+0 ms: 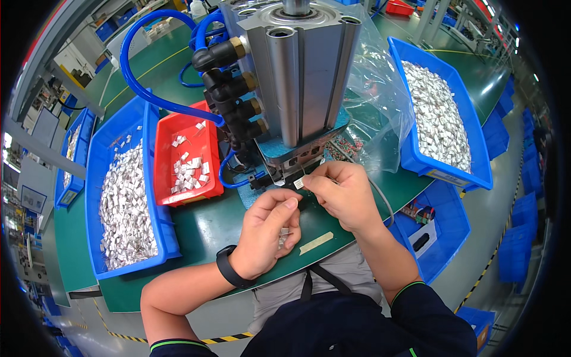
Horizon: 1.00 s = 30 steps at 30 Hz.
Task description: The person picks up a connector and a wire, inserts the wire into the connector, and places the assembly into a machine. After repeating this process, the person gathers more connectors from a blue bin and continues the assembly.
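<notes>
White block [298,183], pinched in your right hand [346,193] just beside the metal machine [297,83], could drop if that pinch loosens; your left hand [264,229] curls around what look like similar blocks [284,239].

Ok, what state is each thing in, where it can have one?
Right hand: pinching a small white part
Left hand: curled around more white parts
Red bin: sparsely filled
Blue bin beside red bin: largely filled
Upper-right blue bin: well filled
Black wristband: fastened
Plastic bag: crumpled
Tape strip: flat
</notes>
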Available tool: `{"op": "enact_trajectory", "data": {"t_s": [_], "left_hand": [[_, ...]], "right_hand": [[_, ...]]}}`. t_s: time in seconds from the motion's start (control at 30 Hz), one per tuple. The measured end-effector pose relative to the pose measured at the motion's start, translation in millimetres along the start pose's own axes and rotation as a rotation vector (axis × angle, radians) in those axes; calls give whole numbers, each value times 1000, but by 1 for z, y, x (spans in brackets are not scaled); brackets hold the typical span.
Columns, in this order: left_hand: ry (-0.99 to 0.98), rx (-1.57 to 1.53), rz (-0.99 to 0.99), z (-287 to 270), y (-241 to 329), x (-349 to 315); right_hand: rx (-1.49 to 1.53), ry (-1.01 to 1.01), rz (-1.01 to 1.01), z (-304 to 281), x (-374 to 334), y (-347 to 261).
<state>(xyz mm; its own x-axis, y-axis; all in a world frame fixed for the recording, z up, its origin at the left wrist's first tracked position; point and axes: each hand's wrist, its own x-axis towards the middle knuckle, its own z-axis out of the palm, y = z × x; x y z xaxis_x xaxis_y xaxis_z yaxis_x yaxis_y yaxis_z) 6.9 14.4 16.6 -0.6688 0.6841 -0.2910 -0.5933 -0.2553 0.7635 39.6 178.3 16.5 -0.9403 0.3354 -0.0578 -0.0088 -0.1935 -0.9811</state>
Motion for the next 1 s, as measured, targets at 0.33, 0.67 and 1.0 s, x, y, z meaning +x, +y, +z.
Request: {"op": "enact_trajectory", "data": {"t_s": [0.33, 0.67, 1.0], "left_hand": [[2, -1, -5, 0, 0, 0], [4, 1, 2, 0, 0, 0], [26, 1, 8, 1, -1, -1]], "right_hand": [[-102, -14, 43, -2, -1, -5], [-75, -9, 46, -1, -1, -5], [-114, -47, 30, -3, -11, -7]]}}
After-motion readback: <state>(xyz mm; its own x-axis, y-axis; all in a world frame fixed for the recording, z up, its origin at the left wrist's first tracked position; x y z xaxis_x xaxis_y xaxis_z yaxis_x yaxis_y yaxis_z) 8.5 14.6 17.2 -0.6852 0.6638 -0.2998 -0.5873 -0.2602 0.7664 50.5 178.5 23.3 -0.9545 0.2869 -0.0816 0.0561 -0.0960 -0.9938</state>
